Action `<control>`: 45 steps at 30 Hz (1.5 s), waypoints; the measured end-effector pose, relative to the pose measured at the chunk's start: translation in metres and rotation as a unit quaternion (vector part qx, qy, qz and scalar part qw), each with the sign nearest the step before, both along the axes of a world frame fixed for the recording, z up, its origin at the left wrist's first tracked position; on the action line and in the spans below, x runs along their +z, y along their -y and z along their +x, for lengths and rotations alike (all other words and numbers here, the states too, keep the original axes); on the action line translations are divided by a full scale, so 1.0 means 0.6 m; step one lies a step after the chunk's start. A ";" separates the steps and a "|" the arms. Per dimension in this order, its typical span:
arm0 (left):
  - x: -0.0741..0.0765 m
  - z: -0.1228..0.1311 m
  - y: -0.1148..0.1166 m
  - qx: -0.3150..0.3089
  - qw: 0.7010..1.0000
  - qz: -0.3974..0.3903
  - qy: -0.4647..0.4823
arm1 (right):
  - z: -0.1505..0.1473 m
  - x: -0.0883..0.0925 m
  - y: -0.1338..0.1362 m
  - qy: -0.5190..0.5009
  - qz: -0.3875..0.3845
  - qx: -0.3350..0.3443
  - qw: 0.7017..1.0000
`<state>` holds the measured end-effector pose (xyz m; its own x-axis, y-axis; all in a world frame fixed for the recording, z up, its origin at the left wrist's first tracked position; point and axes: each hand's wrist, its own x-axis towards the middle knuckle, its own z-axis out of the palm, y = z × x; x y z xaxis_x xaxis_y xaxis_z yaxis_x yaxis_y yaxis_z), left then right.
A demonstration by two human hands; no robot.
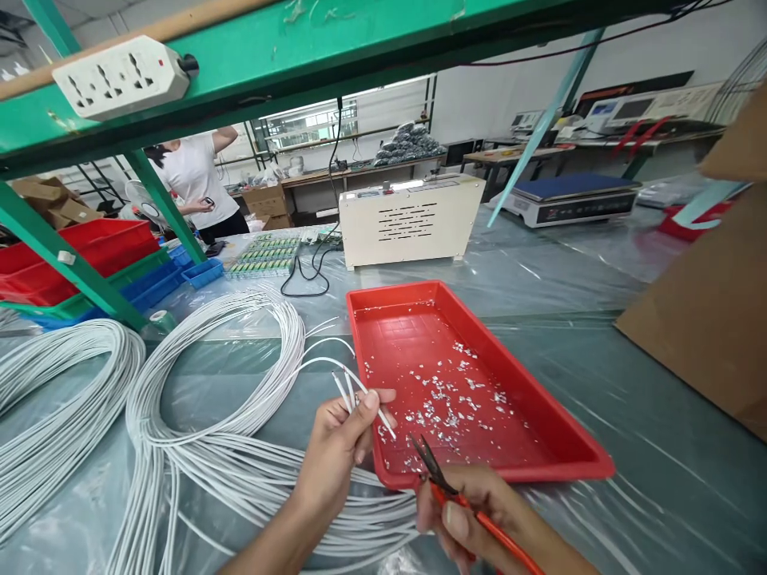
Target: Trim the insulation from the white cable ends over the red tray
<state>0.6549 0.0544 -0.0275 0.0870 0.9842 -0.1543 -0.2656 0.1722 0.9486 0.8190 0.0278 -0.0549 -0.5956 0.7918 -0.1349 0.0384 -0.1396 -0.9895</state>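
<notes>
My left hand (341, 443) pinches the ends of a few white cables (359, 391), which poke up past my fingers at the near left corner of a red tray (575, 455). My right hand (473, 511) is closed round red-handled cutters (443, 483); their dark blades point up and left toward the cable ends, over the tray's front rim. Small white bits of cut insulation (449, 391) lie scattered across the tray floor. The cables run back into a large white coil (209, 383) on the table to my left.
A second white cable coil (53, 399) lies at far left. A cream machine box (411, 216) stands behind the tray. Red, green and blue bins (101, 255) sit back left, where a person in white (195, 180) stands. A cardboard sheet (713, 303) leans at right.
</notes>
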 end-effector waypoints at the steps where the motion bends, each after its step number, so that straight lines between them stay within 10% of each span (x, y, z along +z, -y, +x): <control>1: -0.001 0.000 0.000 0.003 1.000 0.003 0.002 | -0.001 -0.003 0.001 -0.011 -0.037 0.027 0.999; 45: 0.003 -0.002 0.001 -0.005 0.997 0.046 -0.066 | 0.004 -0.007 -0.002 -0.003 -0.164 0.036 0.986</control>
<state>0.6535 0.0536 -0.0259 0.0816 0.9939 -0.0742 -0.1356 0.0848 0.9871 0.8215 0.0291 -0.0591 -0.6502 0.6621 -0.3725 0.0536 -0.4492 -0.8918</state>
